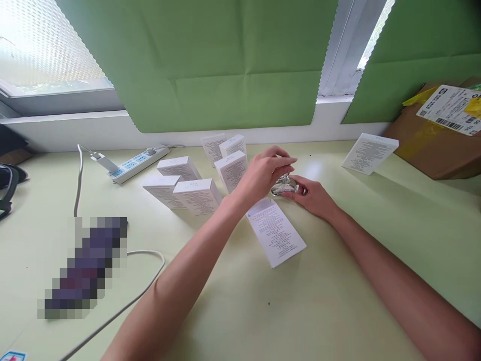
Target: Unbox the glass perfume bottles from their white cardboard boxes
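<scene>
A small clear glass bottle (282,188) stands on the pale green table, just past the middle. My left hand (265,173) reaches over it from the left, fingertips pinched on its top. My right hand (311,196) steadies the bottle's lower right side with its fingers. A white printed carton (276,231) lies flat and open-ended right in front of the bottle, between my forearms. Several more white cartons (195,185) stand and lie in a cluster to the left of my left hand.
A white power strip (137,163) with a plugged adapter lies at the back left; its cable (124,306) loops across the near left. Another white carton (370,153) lies at the back right beside a brown cardboard box (438,138). Green blinds cover the window behind.
</scene>
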Motion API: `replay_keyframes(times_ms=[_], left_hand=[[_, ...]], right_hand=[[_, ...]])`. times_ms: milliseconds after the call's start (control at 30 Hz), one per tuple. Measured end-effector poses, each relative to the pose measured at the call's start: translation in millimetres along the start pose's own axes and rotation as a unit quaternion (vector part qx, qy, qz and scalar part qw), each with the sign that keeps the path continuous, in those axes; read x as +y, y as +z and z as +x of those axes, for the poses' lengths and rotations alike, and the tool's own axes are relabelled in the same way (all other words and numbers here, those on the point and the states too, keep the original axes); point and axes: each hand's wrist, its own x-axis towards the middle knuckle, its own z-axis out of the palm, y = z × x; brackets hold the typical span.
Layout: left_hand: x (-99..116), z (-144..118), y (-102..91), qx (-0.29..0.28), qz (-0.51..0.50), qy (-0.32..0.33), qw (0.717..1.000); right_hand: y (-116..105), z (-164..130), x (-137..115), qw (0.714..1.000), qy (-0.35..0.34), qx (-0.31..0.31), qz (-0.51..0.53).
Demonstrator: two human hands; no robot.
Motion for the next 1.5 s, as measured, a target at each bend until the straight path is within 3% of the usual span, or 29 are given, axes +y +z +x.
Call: replay_keyframes(times_ms=[167, 633, 900, 1167, 1300, 1500], left_hand=[[-3.4, 1.8, 1.8, 0.024, -0.062, -0.058, 0.996], [-6.8, 2.2, -4.8, 0.028, -0.126, -0.099, 0.987], [-9.3, 2.3, -8.2, 0.053, -0.167, -0.160, 0.972], [-4.4, 4.6, -15.8, 0.039, -0.077, -0.140, 0.986], [-2.3, 3.4, -14.1, 0.023, -0.067, -0.097, 0.993], [-3.3, 1.4, -7.0, 0.018, -0.074, -0.101, 0.992]], right_hand=[[-0.2, 0.1, 1.0, 1.000, -0.005, -0.005, 0.002], [0.8, 1.0, 3.4, 1.000, -0.007, -0.004, 0.006], [1.2, 1.2, 4.2, 1.000, -0.005, -0.002, 0.011], [1.1, 1.2, 4.2, 1.000, -0.002, -0.004, 0.014], [0.8, 0.3, 2.7, 1.000, -0.003, -0.003, 0.013], [0.1, -0.4, -0.1, 1.000, -0.007, 0.001, 0.010]])
